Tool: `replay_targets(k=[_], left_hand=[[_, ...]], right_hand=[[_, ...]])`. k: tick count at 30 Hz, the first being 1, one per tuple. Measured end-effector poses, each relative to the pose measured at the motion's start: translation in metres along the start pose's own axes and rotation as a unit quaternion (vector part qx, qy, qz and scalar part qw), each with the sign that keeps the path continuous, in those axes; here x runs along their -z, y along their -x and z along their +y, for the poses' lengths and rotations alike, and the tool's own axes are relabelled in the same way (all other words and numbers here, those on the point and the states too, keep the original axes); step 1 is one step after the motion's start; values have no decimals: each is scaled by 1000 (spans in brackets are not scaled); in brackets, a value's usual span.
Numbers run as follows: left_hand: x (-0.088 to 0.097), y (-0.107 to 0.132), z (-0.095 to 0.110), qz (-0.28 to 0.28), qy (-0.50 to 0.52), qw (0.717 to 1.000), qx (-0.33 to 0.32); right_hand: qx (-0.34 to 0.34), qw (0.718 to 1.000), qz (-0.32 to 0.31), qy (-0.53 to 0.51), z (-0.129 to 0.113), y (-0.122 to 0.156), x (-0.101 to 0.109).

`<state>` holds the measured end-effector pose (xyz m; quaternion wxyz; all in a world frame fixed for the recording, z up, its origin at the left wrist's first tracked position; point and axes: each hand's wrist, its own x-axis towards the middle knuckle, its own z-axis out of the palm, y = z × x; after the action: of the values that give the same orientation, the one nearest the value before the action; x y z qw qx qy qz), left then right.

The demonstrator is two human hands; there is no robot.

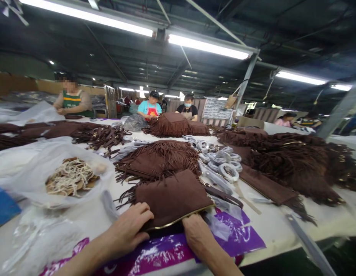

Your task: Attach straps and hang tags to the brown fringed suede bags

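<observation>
The left hand [128, 230] lay fingers-forward on the near left corner of a brown suede bag [173, 195], its grip loose and open, pressing the corner down rather than closing round it. The right hand [196, 232] met the bag's near edge at the gold zip [180, 219]. Its fingers were tucked out of sight under or into that edge, so whether this grip was closed could not be told. The bag lay flat between and just ahead of both grips, on a purple printed plastic sleeve [238, 234] spread over the bench [269, 226].

Judging by the pose, the work in hand was at the zipped mouth, with one hand steadying and the other working at the edge. Any further move there would call for the left grip to keep the soft suede from sliding on the slick plastic.

Beyond the grips lay a heap of fringed bags [157, 159], ahead and to the right some white coiled rolls [223, 165], and to the left of the left grip a clear bag of tags [71, 176]
</observation>
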<state>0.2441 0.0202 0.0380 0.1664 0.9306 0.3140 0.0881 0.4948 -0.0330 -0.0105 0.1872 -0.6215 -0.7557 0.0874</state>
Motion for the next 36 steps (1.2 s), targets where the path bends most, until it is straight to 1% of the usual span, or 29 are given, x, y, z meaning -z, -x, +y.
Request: replay_targets(k=[1,2,3,4,5,6,7,9,11,13,15,20,22,24,27,31,33,36], left_hand=[[3,2,-3,2,10,1000,9],[5,4,-6,7,21,1000,20],[7,4,-10,18,30,999,32],[9,3,-14,33,39,998,43],[11,2,-17,50,46,996,51],[12,0,-20,67,52,995,58],[13,-2,-23,81,59,993,62],[13,-6,-28,97,67,991,65],[11,-9,-32,102,67,990,67],[9,-10,-36,107,62,990,69],[9,-10,-39,110,59,990,73],[9,-10,-42,110,47,989,84],[9,-11,-44,113,42,989,87],[7,-12,-46,111,44,989,90],[6,-13,-47,109,48,988,94],[6,-13,-46,112,42,988,96],[5,-13,-45,117,36,988,97],[5,-13,-44,124,29,987,103]], right_hand=[[9,1000,-3,-7,3,12,9],[23,1000,-5,-20,11,23,20],[47,997,-10,-56,22,31,31],[8,996,39,-78,37,38,42],[-39,993,90,-62,54,42,51],[-52,994,97,-20,71,44,57],[-51,993,104,10,87,44,61],[-22,997,64,30,109,43,61],[-4,999,28,34,118,39,57],[0,999,22,35,116,35,53],[11,999,25,23,109,31,54],[63,997,-33,-20,94,30,72],[69,996,-36,-50,94,33,78],[63,994,-25,-88,95,37,80],[40,991,-10,-126,99,43,74],[32,994,-32,-103,98,42,61],[32,994,-32,-102,95,43,61],[22,991,-24,-128,92,48,68]])
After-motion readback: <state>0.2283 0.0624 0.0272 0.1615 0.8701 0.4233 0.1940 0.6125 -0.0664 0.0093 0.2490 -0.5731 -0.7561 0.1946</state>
